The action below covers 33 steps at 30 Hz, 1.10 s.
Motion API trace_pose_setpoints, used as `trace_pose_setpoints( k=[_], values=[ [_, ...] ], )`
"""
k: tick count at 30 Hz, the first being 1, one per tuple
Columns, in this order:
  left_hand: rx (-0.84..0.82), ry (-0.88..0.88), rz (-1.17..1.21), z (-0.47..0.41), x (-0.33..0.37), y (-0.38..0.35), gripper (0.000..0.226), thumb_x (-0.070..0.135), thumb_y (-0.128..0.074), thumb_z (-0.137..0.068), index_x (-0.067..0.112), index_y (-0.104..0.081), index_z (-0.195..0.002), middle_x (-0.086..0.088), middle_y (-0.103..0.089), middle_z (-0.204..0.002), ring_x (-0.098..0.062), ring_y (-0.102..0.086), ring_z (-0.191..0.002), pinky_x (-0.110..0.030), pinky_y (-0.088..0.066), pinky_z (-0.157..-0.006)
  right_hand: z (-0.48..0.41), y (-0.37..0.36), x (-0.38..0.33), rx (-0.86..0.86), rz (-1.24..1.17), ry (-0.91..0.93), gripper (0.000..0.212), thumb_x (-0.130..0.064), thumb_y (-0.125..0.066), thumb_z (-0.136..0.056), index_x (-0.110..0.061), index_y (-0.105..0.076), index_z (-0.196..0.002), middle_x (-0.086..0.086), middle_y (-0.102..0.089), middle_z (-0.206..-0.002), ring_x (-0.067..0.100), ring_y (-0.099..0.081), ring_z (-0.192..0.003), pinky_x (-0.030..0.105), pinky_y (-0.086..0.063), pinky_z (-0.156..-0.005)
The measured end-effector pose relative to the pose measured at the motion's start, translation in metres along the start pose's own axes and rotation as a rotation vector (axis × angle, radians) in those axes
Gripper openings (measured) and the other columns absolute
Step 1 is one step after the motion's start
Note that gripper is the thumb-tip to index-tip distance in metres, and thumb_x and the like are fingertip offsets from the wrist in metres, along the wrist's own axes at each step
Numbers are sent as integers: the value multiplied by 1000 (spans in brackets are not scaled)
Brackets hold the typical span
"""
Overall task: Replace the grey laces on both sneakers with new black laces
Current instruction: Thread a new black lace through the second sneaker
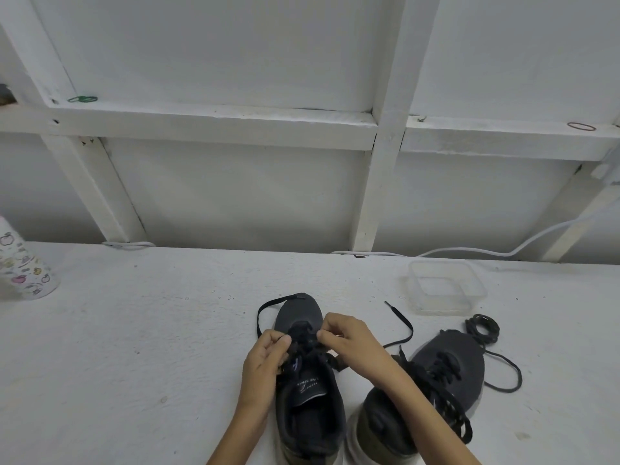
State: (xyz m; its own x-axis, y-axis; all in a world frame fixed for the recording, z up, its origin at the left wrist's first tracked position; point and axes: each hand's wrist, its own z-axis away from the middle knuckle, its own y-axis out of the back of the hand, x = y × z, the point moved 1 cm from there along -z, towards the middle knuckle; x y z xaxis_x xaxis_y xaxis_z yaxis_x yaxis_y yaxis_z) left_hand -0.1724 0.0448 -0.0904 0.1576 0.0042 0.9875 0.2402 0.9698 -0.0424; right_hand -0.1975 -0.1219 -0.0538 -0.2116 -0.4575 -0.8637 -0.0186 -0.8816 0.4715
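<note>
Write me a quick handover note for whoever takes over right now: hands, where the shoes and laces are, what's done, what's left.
Left hand and right hand: both pinching the black lace at the lower eyelets of the left sneaker.
Left sneaker: partly laced; its loose ends trail out past the toe on both sides.
Right sneaker: beside it on the table, black lace threaded but loose and untied, ends lying to the right.
Coiled dark lace lies near the clear plastic container; I cannot tell whether it is an old one.
Left to do: finish lacing the left sneaker, tighten and tie both.
</note>
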Motion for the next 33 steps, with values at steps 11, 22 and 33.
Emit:
trace_pose_setpoints(
  k=[11, 22, 33],
  values=[
    [22, -123, -135, 12, 6, 6, 12, 25, -67, -88, 14, -63, -89, -4, -67, -60, -11, -64, -60, -26, -51, -63, 23, 1, -1, 81, -118, -61, 30, -33, -75, -84, -9, -57, -77, 6, -67, -69, 12, -61, -52, 22, -44, -45],
    [52, -127, -315, 11, 1, 9, 4, 31, -72, -84, 28, -74, -86, 10, -60, -53, -4, -57, -57, -22, -48, -66, 20, -5, -3, 39, 88, 32, 15, -28, -67, -89, -16, -66, -79, 7, -71, -73, 13, -51, -40, 20, -43, -50],
    [-31, -91, -330, 10, -3, 10, 13, 33, -72, -85, 22, -70, -79, -4, -54, -51, -18, -52, -52, -34, -51, -65, 15, -9, -3, -96, 103, 88, 19, -33, -61, -94, -27, -52, -78, -7, -57, -71, -2, -51, -50, 17, -36, -55]
  ],
)
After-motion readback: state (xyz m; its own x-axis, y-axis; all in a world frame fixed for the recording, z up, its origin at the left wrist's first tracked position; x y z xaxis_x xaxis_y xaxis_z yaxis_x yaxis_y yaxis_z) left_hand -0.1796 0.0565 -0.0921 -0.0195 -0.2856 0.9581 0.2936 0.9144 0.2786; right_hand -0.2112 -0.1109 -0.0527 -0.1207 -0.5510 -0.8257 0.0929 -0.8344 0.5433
